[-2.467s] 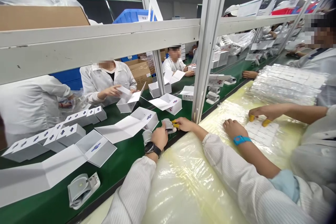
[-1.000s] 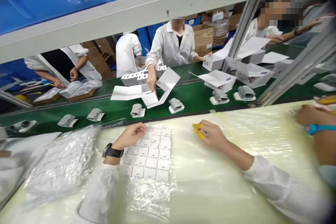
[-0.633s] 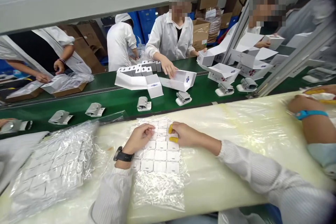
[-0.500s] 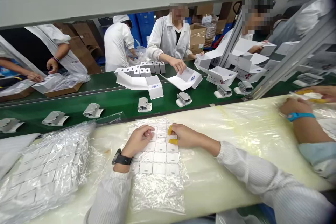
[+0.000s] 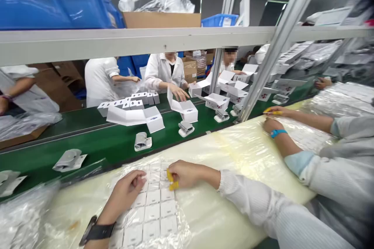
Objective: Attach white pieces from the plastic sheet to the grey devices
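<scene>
Several flat white square pieces [image 5: 152, 212] lie in rows under a clear plastic bag [image 5: 182, 223] on the table before me. At the left side of the rows rests my left hand [image 5: 127, 190], fingers curled in over the upper pieces, with a black watch [image 5: 99, 230] on the wrist. My right hand [image 5: 185, 175] is closed at the right side, with yellow finger covers [image 5: 172, 181] on thumb and forefinger against the plastic. What either hand pinches is too small to make out.
A green conveyor [image 5: 108, 140] beyond the table carries grey cuff-like devices [image 5: 142, 141] and open white boxes [image 5: 154, 118]. Metal posts [image 5: 260, 70] and a shelf beam [image 5: 117, 42] stand ahead. A co-worker's hand [image 5: 273, 124] works at my right; other people sit opposite.
My view has tilted up and turned right, so the shelf and blue bins show and the hands sit lower and further left. Both hands stay at the bag. The co-worker opposite moved a box flap.
</scene>
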### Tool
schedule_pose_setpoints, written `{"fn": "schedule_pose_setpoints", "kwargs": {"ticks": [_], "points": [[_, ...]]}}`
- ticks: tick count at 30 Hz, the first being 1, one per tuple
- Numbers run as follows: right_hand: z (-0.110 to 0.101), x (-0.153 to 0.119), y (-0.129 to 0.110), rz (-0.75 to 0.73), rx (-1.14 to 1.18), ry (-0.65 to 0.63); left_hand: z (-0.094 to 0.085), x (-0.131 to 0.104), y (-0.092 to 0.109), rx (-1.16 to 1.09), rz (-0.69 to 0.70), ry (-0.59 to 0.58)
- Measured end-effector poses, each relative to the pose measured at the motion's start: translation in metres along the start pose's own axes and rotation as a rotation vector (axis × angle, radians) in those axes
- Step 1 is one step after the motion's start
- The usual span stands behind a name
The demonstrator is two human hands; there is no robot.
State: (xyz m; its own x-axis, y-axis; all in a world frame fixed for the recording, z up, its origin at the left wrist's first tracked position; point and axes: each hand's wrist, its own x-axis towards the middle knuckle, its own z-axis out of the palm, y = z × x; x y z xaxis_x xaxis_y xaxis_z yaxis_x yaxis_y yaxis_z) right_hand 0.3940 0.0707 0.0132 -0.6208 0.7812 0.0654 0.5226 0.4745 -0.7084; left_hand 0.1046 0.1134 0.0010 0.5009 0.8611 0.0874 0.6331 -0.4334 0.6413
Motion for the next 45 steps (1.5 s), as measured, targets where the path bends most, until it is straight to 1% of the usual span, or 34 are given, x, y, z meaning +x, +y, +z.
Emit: {"fn": "schedule_pose_setpoints", "kwargs": {"ticks": [2,4,6,8,11,13,14,16,20,23,28,31,32,34,37,39,41,43,45], "points": [[-0.011,-0.008,0.007,-0.061,0.131,0.083,-0.001,0.0,-0.002,0.014,-0.015,-0.002],[-0.023,-0.015,0.011,-0.072,0.263,0.239,-0.004,0.001,0.002,0.047,-0.01,-0.01],[-0.031,-0.019,0.012,-0.077,0.352,0.401,-0.007,0.002,0.017,0.111,0.052,-0.002],[-0.034,-0.017,0.01,-0.11,0.371,0.498,-0.007,0.005,0.042,0.183,0.176,0.033],[-0.03,-0.009,0.007,-0.193,0.31,0.523,0.0,0.016,0.081,0.265,0.451,0.132],[-0.027,-0.005,0.01,-0.193,0.274,0.549,0.008,0.026,0.098,0.303,0.603,0.212],[-0.028,-0.004,0.013,-0.173,0.267,0.566,0.011,0.031,0.103,0.317,0.651,0.244],[-0.032,-0.005,0.021,-0.123,0.289,0.552,0.017,0.042,0.108,0.341,0.695,0.285],[-0.045,-0.011,0.041,-0.042,0.426,0.41,0.022,0.06,0.109,0.445,0.739,0.307],[-0.053,-0.008,0.052,-0.006,0.492,0.393,0.023,0.075,0.108,0.528,0.763,0.302],[-0.06,0.006,0.066,0.005,0.512,0.423,0.026,0.099,0.1,0.57,0.752,0.286],[-0.067,0.017,0.078,0.02,0.513,0.385,0.029,0.113,0.092,0.57,0.711,0.26],[-0.07,0.022,0.083,0.033,0.493,0.385,0.029,0.118,0.089,0.569,0.666,0.258],[-0.08,0.033,0.096,0.066,0.39,0.422,0.03,0.128,0.08,0.551,0.521,0.283],[-0.095,0.055,0.119,0.105,0.13,0.458,0.032,0.142,0.062,0.468,0.297,0.321],[-0.102,0.07,0.134,0.086,-0.007,0.423,0.033,0.15,0.05,0.394,0.201,0.272],[-0.104,0.082,0.147,0.037,-0.09,0.378,0.034,0.154,0.044,0.33,0.142,0.169],[-0.104,0.088,0.155,-0.011,-0.125,0.336,0.035,0.157,0.042,0.289,0.109,0.082],[-0.103,0.088,0.162,-0.038,-0.126,0.307,0.035,0.16,0.044,0.275,0.098,0.034]]}}
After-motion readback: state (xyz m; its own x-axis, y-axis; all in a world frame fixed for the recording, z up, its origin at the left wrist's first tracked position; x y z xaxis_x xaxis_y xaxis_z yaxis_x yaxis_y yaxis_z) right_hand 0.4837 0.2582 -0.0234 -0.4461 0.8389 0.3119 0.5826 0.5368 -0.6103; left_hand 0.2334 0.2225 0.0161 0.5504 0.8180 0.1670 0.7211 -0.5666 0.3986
